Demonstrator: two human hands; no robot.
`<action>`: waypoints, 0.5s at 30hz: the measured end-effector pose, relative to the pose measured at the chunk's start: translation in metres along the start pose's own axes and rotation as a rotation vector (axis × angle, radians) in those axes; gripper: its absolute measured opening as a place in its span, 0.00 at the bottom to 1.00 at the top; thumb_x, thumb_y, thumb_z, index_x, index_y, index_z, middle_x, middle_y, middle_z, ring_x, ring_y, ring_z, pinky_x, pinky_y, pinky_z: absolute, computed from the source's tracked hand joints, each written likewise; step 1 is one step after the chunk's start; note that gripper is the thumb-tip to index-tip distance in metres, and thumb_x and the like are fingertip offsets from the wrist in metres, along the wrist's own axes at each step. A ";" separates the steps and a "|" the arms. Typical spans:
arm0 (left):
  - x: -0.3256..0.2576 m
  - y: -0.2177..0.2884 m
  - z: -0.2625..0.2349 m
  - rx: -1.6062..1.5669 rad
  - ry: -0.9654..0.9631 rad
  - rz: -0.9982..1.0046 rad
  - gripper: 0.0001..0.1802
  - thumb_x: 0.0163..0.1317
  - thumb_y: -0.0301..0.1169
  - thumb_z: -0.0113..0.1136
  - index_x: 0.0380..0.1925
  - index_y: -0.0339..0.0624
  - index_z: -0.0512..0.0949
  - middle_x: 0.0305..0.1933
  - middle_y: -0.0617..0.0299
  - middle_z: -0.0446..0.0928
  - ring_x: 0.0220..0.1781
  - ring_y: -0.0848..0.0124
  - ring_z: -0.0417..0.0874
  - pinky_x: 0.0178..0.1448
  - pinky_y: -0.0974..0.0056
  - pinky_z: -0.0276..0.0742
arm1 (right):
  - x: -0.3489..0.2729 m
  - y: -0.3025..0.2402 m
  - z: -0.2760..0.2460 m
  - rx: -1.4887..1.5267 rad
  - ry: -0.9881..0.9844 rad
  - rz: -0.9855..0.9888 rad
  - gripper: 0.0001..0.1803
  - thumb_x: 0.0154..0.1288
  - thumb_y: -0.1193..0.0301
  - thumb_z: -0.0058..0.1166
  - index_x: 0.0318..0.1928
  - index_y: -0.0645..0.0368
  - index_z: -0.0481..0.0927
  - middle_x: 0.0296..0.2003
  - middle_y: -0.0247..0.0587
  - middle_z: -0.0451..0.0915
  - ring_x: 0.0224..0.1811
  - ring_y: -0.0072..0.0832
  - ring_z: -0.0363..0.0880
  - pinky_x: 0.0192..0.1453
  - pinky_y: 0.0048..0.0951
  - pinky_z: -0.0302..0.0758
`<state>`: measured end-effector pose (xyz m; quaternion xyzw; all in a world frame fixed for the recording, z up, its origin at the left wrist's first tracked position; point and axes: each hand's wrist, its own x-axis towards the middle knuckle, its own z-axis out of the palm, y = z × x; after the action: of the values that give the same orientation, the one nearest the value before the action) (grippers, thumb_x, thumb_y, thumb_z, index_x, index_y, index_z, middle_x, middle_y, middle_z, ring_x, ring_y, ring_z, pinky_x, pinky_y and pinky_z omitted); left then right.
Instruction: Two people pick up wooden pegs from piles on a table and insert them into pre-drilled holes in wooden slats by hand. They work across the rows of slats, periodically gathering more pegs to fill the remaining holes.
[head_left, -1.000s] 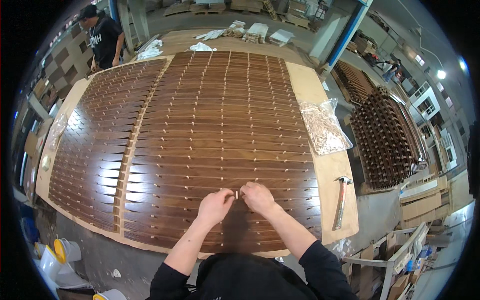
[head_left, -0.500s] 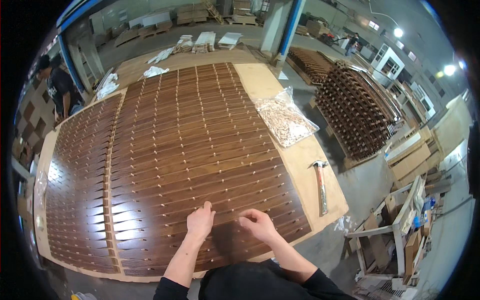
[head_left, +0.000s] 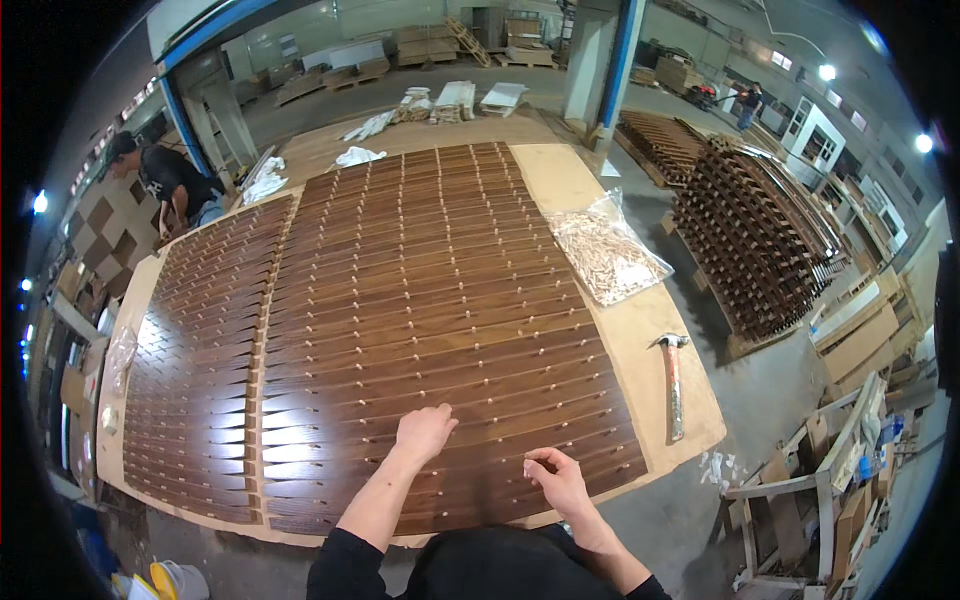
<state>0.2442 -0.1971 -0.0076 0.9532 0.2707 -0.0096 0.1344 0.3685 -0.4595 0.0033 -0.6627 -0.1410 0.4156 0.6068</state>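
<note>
Rows of dark brown wooden strips point(head_left: 440, 345) lie side by side over a large pale board point(head_left: 550, 172). Many short pale wooden dowels point(head_left: 410, 324) stand up from them in lines. Low over the near middle strips is my left hand point(head_left: 425, 430), its fingers drawn together; whatever they may hold is hidden. My right hand point(head_left: 560, 482) hovers to its right above the near strips, thumb and forefinger curled into a pinch. Anything between those fingertips is too small to make out.
A clear plastic bag of dowels point(head_left: 608, 255) and a claw hammer point(head_left: 674, 390) lie along the board's right side. Beyond stands a pallet stack of brown strips point(head_left: 755, 235). Another person point(head_left: 175, 185) bends at the far left corner. A wooden frame point(head_left: 825, 480) stands at right.
My right hand has shifted right, away from the left one, and its fingers have curled. My left hand has moved slightly right. The whole view has swung a little left.
</note>
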 end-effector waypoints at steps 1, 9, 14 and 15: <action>0.000 0.000 -0.006 -0.119 -0.026 -0.043 0.18 0.72 0.48 0.60 0.39 0.42 0.79 0.34 0.48 0.86 0.42 0.50 0.90 0.45 0.45 0.84 | -0.001 -0.001 0.000 -0.022 -0.007 -0.003 0.10 0.71 0.72 0.64 0.51 0.59 0.85 0.37 0.30 0.86 0.38 0.15 0.80 0.43 0.21 0.77; -0.070 0.050 0.020 -1.912 -0.266 -0.557 0.29 0.81 0.58 0.43 0.44 0.46 0.82 0.34 0.66 0.83 0.34 0.68 0.82 0.38 0.61 0.74 | 0.002 -0.036 0.045 -0.310 -0.189 -0.327 0.11 0.69 0.71 0.68 0.49 0.61 0.85 0.39 0.37 0.88 0.37 0.21 0.85 0.44 0.25 0.83; -0.099 0.054 0.036 -2.308 -0.123 -0.819 0.24 0.82 0.53 0.43 0.36 0.49 0.78 0.30 0.66 0.75 0.30 0.69 0.76 0.34 0.64 0.70 | 0.033 -0.059 0.083 -0.574 -0.275 -0.565 0.11 0.66 0.68 0.68 0.47 0.57 0.87 0.40 0.42 0.86 0.40 0.34 0.88 0.44 0.34 0.83; -0.106 0.044 0.047 -2.378 -0.097 -0.782 0.22 0.82 0.52 0.44 0.34 0.50 0.76 0.26 0.67 0.72 0.27 0.70 0.72 0.31 0.65 0.67 | 0.045 -0.054 0.090 -0.591 -0.186 -0.602 0.10 0.66 0.67 0.67 0.46 0.54 0.87 0.39 0.42 0.86 0.40 0.37 0.87 0.43 0.38 0.83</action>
<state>0.1787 -0.2996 -0.0321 0.0963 0.3710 0.1660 0.9086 0.3491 -0.3544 0.0435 -0.6969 -0.4953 0.2197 0.4698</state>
